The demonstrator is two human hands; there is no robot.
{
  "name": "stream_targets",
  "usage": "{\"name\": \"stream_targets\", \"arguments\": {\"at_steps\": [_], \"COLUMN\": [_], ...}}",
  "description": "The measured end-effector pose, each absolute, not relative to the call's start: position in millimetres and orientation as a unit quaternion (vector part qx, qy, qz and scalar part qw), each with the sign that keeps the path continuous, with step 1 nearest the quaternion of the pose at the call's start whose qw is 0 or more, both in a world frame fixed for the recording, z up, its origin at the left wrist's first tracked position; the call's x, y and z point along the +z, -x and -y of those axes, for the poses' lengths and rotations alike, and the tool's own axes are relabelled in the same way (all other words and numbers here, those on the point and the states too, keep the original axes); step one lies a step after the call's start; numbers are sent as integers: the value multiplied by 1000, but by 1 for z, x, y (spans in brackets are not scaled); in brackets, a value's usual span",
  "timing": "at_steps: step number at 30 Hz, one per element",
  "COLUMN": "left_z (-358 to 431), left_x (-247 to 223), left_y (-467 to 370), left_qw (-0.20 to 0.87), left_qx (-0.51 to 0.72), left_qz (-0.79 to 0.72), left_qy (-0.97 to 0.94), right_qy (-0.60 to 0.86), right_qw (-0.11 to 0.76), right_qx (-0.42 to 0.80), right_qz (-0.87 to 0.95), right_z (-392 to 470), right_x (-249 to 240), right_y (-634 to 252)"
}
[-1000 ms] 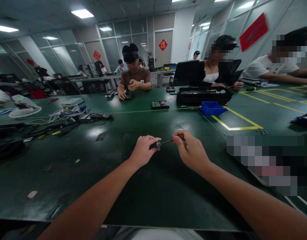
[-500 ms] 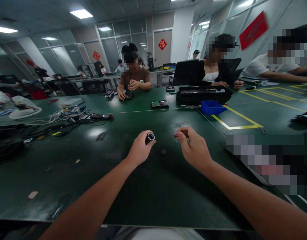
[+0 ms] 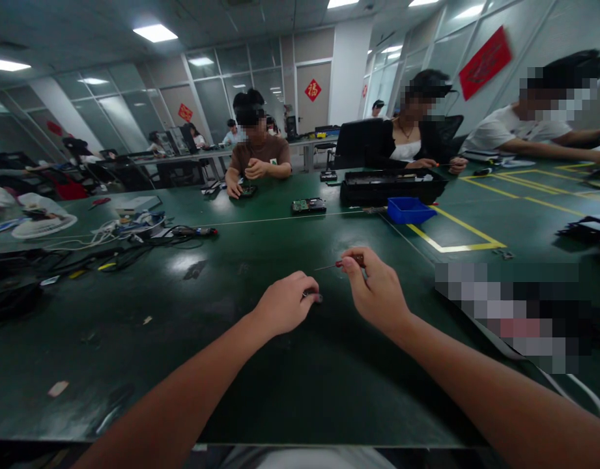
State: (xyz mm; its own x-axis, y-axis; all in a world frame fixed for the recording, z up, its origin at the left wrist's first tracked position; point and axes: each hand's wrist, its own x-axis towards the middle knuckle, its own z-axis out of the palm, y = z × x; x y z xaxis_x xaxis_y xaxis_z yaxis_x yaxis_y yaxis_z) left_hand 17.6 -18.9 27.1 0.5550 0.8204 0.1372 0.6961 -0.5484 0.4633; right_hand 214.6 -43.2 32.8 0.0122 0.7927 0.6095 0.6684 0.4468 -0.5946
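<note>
My right hand (image 3: 375, 280) is wrapped round the reddish-brown handle of a screwdriver (image 3: 357, 260). Its thin shaft points left above the green table (image 3: 221, 378). Lower and to the left, my left hand (image 3: 287, 303) is closed, palm turned down. Most of the small dark cylinder with a silver rim (image 3: 306, 295) in it is hidden by the fingers. Right at the thumb and fingertips is a small dark round piece (image 3: 320, 298); whether it is gripped or only touched, I cannot tell.
Tangled cables (image 3: 148, 225) lie at the left. Across the table are a hard drive (image 3: 308, 205), a long black housing (image 3: 392, 189) and a blue bin (image 3: 411, 210). A blurred-out object (image 3: 514, 312) lies at the right. Co-workers (image 3: 260, 156) sit opposite.
My left hand has moved down and right with the cylinder, turning over to reach the small round piece on the table. My right hand still holds the screwdriver in nearly the same place.
</note>
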Motion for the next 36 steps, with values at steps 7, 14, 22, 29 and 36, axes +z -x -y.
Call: {"name": "stream_targets", "arguments": {"at_steps": [7,14,22,29,36], "left_z": [4,-6,-16,-18,-2], "left_x": [9,11,30,44,62], "left_y": [-27,-24,21,93,182], "left_qw": [140,187,403,459,454], "left_qx": [80,111,171,293,514], "left_qz": [-442,-434,-487,-548,-597], "left_qy": [-882,-874,-756,-635,-416], "right_qy": [518,521,521,527,522], "right_qw": [486,479,468,457,454], "right_qx": [68,71,78,90,90], "right_qz": [701,702,709,711,717], "right_z": [43,44,45,43,40], "right_x": [36,35,36,35,30], "right_y": [-214,-215,-215,-215,-214]}}
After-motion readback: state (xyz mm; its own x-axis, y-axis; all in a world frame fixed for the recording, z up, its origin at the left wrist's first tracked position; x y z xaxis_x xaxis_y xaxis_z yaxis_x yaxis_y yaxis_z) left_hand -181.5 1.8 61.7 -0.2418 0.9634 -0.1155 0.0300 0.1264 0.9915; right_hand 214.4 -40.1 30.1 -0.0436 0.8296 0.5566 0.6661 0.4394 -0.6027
